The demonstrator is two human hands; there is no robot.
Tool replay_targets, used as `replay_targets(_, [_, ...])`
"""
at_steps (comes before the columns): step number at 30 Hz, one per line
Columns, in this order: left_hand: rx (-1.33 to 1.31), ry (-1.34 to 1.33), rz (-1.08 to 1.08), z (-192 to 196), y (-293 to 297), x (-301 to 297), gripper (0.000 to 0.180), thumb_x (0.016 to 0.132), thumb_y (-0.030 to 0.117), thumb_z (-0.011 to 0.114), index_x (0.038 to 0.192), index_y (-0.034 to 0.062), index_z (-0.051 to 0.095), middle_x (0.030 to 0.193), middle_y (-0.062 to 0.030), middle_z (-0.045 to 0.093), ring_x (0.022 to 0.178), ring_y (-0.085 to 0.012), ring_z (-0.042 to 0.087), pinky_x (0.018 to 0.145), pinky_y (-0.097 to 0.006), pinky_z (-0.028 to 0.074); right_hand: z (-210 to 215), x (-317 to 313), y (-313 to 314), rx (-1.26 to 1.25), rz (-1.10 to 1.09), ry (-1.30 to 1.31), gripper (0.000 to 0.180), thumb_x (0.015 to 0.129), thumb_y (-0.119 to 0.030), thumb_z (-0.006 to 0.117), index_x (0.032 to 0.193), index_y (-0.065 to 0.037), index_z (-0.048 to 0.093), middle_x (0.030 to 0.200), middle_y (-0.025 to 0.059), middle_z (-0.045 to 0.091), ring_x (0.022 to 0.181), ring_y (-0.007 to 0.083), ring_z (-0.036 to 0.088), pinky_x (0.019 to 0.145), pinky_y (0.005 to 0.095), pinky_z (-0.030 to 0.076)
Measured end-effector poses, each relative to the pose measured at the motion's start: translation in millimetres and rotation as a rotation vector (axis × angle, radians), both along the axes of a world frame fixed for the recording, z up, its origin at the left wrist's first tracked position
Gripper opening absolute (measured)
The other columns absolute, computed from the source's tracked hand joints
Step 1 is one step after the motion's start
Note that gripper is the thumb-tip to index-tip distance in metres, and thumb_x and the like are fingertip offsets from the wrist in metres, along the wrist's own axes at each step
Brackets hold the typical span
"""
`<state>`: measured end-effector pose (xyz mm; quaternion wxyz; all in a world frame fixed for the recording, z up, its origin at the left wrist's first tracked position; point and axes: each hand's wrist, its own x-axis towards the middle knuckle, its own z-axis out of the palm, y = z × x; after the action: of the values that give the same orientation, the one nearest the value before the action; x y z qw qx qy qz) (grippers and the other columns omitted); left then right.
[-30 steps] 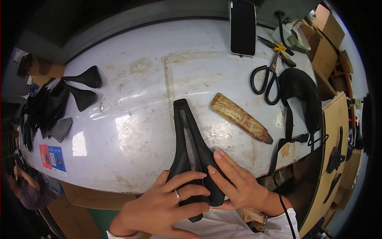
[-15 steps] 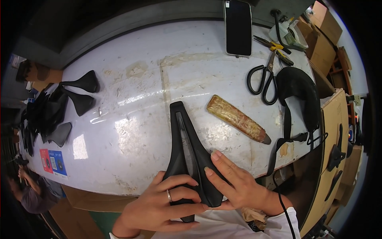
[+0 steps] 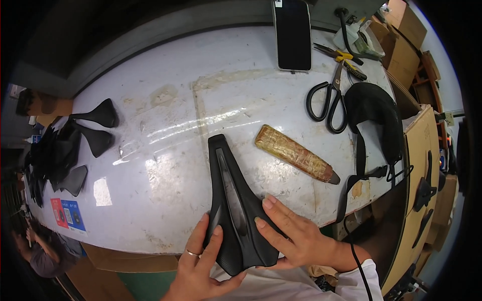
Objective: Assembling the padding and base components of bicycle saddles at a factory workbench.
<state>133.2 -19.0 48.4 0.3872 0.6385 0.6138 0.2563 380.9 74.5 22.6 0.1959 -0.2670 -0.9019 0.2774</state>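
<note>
Fingers [image 3: 282, 215] of left hand [image 3: 197, 276] and right hand [image 3: 307, 243] holding a black saddle [image 3: 227, 215] by its wide end, near edge of the desk [image 3: 165, 220], wrapped tool [image 3: 291, 152] between saddle and scissors [image 3: 337, 80], black pieces [image 3: 55, 150] piled left, far-right pliers [image 3: 344, 55], far phone [image 3: 292, 37]

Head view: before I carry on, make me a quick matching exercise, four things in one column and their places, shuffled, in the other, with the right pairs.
Things
1. long black slotted saddle
2. metal scissors with black loop handles
3. tapered tool wrapped in brownish-yellow tape
4. rectangular phone with a dark screen

Places
A. at the far edge of the whitish table
B. just left of the curved black strapped item
C. between the left hand and the right hand
D. just right of the saddle's narrow end

Right pairs: 1-C, 2-B, 3-D, 4-A
</note>
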Motion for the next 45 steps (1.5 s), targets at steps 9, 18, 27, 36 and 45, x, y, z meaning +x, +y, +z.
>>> replay_targets(9, [0.169, 0.232, -0.196, -4, 3, -1, 0.097, 0.076, 0.044, 0.088, 0.148, -0.0062, 0.047, 0.154, -0.0414, 0.032, 0.139, -0.0570, 0.044, 0.108, -0.055, 0.049, 1, 1, 0, -0.002, 0.012, -0.012, 0.075, 0.093, -0.052, 0.069, 0.135, 0.009, 0.056, 0.143, 0.0401, 0.048, 0.132, 0.0524, 0.054, 0.095, 0.0450, 0.059])
replay_targets(18, [0.171, 0.375, -0.292, 12, 17, -1, 0.092, 0.089, 0.056, 0.073, 0.145, -0.0117, 0.045, 0.147, -0.0440, 0.041, 0.134, -0.0574, 0.049, 0.105, -0.056, 0.050, 9, -5, -2, 0.004, -0.010, -0.037, 0.078, 0.090, -0.052, 0.073, 0.133, 0.011, 0.057, 0.142, 0.0392, 0.050, 0.131, 0.0516, 0.056, 0.097, 0.0441, 0.058])
replay_targets(27, [-0.484, -1.064, 0.518, -13, 18, -28, 0.030, 0.102, 0.015, 0.063, 0.123, -0.0067, 0.063, 0.112, -0.0153, 0.073, 0.098, -0.0234, 0.072, 0.082, -0.034, 0.059, -1, 14, -28, -0.067, 0.025, 0.310, 0.064, 0.094, -0.047, 0.071, 0.127, 0.007, 0.065, 0.138, 0.0352, 0.056, 0.123, 0.0488, 0.063, 0.094, 0.0482, 0.060])
replay_targets(36, [-0.420, -1.235, 0.336, -22, 10, -16, 0.032, 0.098, 0.025, 0.070, 0.103, -0.0069, 0.067, 0.087, -0.0214, 0.073, 0.079, -0.0326, 0.074, 0.074, -0.047, 0.063, 21, 21, -43, 0.027, 0.176, 0.182, 0.056, 0.106, -0.050, 0.047, 0.123, -0.002, 0.071, 0.132, 0.0253, 0.064, 0.124, 0.0411, 0.064, 0.094, 0.0455, 0.062])
replay_targets(45, [-0.567, -0.922, 0.223, -12, -10, -22, 0.020, 0.103, 0.013, 0.065, 0.112, -0.0036, 0.070, 0.090, -0.0054, 0.071, 0.083, -0.0108, 0.065, 0.073, -0.028, 0.054, 32, 28, -52, 0.010, 0.156, 0.095, 0.053, 0.107, -0.044, 0.048, 0.124, 0.001, 0.070, 0.136, 0.0281, 0.061, 0.127, 0.0418, 0.062, 0.096, 0.0466, 0.060])
